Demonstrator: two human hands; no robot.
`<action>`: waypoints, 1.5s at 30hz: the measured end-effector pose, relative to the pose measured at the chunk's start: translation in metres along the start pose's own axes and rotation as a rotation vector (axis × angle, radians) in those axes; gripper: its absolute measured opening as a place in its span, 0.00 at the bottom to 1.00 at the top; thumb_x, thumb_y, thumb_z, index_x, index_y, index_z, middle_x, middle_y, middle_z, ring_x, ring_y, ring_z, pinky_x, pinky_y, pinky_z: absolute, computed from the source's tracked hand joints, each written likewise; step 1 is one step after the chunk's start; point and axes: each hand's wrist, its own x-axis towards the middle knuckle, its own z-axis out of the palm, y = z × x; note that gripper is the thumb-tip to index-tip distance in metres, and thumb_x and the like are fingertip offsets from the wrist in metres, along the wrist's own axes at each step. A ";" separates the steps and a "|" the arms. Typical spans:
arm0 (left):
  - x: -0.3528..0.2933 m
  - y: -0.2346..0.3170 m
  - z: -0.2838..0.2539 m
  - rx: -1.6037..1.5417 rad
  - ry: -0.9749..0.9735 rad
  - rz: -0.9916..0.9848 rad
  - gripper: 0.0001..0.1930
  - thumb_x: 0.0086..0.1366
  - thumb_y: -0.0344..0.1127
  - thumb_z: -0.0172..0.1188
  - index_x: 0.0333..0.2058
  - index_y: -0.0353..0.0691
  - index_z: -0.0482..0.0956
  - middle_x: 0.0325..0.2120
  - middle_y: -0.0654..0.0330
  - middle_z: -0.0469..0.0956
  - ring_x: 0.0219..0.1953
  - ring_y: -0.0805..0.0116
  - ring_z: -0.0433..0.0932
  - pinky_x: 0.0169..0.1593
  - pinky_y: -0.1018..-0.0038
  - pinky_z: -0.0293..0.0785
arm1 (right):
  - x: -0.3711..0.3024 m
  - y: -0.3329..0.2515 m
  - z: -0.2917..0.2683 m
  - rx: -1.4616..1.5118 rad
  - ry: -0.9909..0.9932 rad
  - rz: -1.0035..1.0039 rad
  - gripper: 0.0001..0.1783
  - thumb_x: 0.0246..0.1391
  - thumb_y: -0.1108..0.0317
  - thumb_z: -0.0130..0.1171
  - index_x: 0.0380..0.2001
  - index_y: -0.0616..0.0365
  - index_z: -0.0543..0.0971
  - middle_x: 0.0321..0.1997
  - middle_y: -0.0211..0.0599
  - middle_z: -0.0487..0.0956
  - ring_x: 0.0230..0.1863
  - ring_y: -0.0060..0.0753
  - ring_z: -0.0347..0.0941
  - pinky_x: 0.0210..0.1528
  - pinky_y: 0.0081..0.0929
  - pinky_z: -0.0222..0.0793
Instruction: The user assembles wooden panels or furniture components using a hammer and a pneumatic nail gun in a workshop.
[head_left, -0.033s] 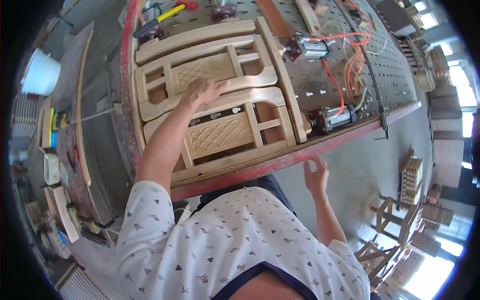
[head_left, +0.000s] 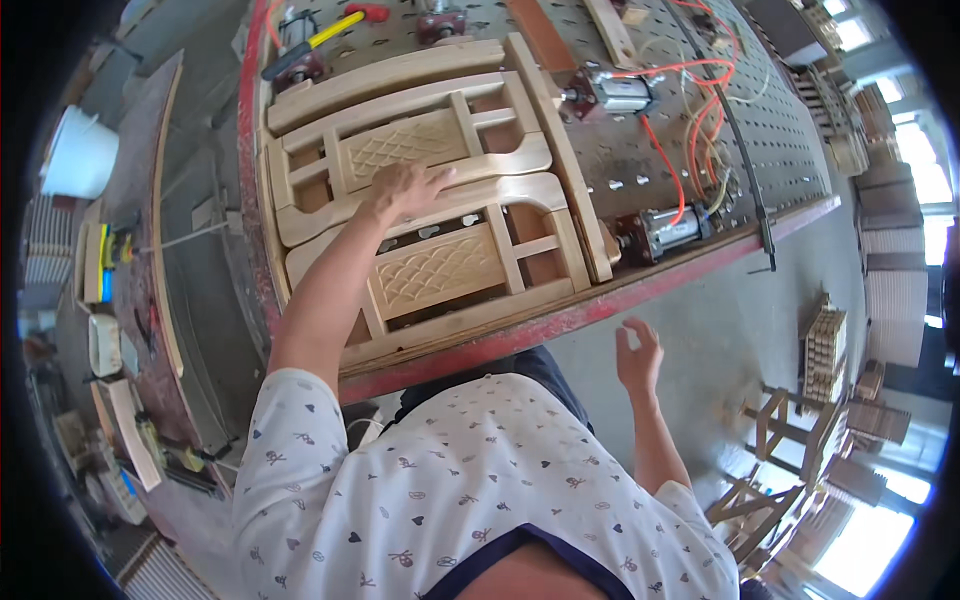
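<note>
My left hand (head_left: pixel 402 190) lies over the meeting edges of two pale wooden chair-back-like frames, its fingers stretched out and touching the wood. The far frame (head_left: pixel 510 161) has a carved lattice panel (head_left: pixel 400 146). On the near frame (head_left: pixel 415 325) sits a panel carved in a scale pattern (head_left: pixel 440 268), with keyhole-shaped metal bits by its upper edge. Part of both frames is hidden beneath my left hand and forearm. Beyond the table's front edge, my right hand (head_left: pixel 640 358) hangs in the air, thumb and fingers apart, holding nothing.
Wooden bars (head_left: pixel 560 160) border the frames on a perforated metal table (head_left: pixel 740 140) with a red edge (head_left: pixel 520 340). Pneumatic cylinders (head_left: pixel 665 232) with orange hoses stand at the right. A yellow-handled hammer (head_left: pixel 335 32) lies at the back. A white bucket (head_left: pixel 80 152) is at far left.
My right hand has shifted slightly to the right and downward. My left hand stays on the frames, and the view has moved only a little.
</note>
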 end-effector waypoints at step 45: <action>-0.244 0.043 0.197 0.007 0.989 -1.553 0.30 0.64 0.46 0.49 0.60 0.32 0.67 0.66 0.49 0.59 0.69 0.48 0.53 0.66 0.57 0.60 | 0.470 0.279 -0.076 -0.223 -0.008 -0.158 0.28 0.52 0.45 0.55 0.42 0.61 0.76 0.38 0.55 0.81 0.37 0.61 0.78 0.40 0.50 0.74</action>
